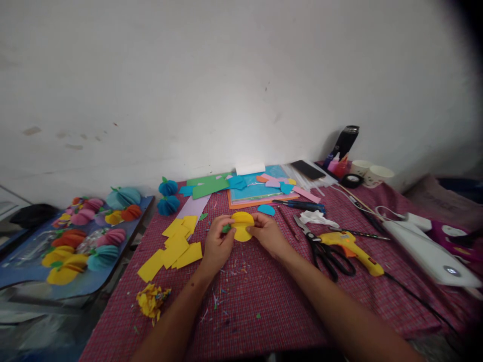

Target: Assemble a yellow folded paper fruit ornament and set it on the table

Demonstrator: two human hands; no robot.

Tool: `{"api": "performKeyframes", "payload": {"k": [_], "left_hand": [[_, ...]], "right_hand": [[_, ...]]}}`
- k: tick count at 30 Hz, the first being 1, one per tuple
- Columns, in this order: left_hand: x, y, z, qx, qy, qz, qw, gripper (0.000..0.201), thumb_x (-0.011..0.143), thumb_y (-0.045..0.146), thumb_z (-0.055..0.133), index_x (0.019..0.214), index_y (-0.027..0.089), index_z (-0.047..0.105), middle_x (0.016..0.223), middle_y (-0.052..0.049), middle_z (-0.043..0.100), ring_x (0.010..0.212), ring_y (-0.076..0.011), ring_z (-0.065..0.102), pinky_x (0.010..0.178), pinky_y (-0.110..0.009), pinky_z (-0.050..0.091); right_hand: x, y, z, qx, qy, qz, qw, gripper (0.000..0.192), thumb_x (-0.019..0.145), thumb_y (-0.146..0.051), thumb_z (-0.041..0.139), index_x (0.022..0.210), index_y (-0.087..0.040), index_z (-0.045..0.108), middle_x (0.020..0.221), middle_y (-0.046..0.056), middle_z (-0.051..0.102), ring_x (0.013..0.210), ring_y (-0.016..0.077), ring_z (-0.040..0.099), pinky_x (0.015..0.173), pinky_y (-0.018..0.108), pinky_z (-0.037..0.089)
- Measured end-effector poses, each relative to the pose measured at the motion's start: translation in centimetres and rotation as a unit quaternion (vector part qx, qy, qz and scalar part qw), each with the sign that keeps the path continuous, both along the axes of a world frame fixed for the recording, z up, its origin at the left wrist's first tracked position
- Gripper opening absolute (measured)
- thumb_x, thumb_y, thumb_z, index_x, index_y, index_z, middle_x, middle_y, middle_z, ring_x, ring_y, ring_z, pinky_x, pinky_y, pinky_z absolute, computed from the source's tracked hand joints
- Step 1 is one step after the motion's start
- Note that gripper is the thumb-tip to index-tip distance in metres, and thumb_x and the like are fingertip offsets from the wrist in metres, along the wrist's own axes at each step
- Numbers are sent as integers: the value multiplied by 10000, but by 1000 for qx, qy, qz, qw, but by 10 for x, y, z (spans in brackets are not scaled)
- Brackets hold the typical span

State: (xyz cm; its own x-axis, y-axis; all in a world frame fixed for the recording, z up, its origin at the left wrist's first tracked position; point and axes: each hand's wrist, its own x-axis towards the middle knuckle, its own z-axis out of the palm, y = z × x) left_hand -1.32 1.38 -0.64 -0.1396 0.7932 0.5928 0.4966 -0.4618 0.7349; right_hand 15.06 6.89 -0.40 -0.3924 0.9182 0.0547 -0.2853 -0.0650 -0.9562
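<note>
Between my two hands is a yellow paper circle (pixel 242 227) with a crease across its middle. My left hand (pixel 219 239) pinches its left edge, and a bit of green paper shows by those fingers. On the right edge, the thumb and fingers of my right hand (pixel 268 232) are closed on the same circle. Several yellow paper rectangles (pixel 176 247) lie overlapping to the left of my left hand. Just beyond the right hand rests a blue paper half-circle (pixel 266 209). Small paper scraps are scattered on the cloth below the hands.
Black-handled scissors (pixel 328 251) and a yellow glue gun (pixel 352 249) lie at right, near a white power bank-like box (pixel 430 251). Blue paper balls (pixel 168 205) stand at back left. Crumpled yellow paper (pixel 151 301) sits front left. A blue side table (pixel 22 266) bears colourful paper fruits.
</note>
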Motion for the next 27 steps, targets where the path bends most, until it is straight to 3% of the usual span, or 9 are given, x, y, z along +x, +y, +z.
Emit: {"api": "performKeyframes", "payload": {"k": [5, 12, 19, 27], "left_hand": [[-1, 0, 3, -14, 21, 12, 1000, 40, 867, 241, 646, 861, 202, 652, 1087, -62, 630, 1055, -198, 610, 935, -349, 478], [-6, 2, 1, -9, 52, 9, 999, 106, 898, 256, 620, 919, 213, 715, 1081, -61, 655, 1014, -188, 632, 904, -341, 500], [-9, 4, -2, -1, 86, 7, 996, 172, 926, 254, 583, 1006, 239, 734, 1110, -54, 668, 1031, -189, 640, 921, -362, 516], [-11, 5, -5, 7, 94, 12, 995, 210, 939, 251, 564, 1074, 252, 726, 1196, -59, 656, 1071, -190, 640, 940, -376, 527]], "right_hand": [[0, 1, -2, -5, -1, -4, 1000, 242, 635, -163, 645, 873, -193, 614, 850, -4, 723, 727, 160, 659, 706, 282, 506], [1, 2, -2, -12, 3, 1, 1000, 240, 647, -157, 660, 881, -188, 619, 860, 8, 734, 725, 155, 668, 702, 275, 517], [5, -1, 3, -25, -34, 5, 999, 233, 674, -182, 671, 905, -183, 636, 898, 21, 734, 665, 135, 633, 524, 208, 464], [10, -2, 15, -158, 17, 49, 986, 289, 854, -370, 533, 1012, -167, 666, 825, 67, 734, 575, 148, 631, 487, 239, 504]]}}
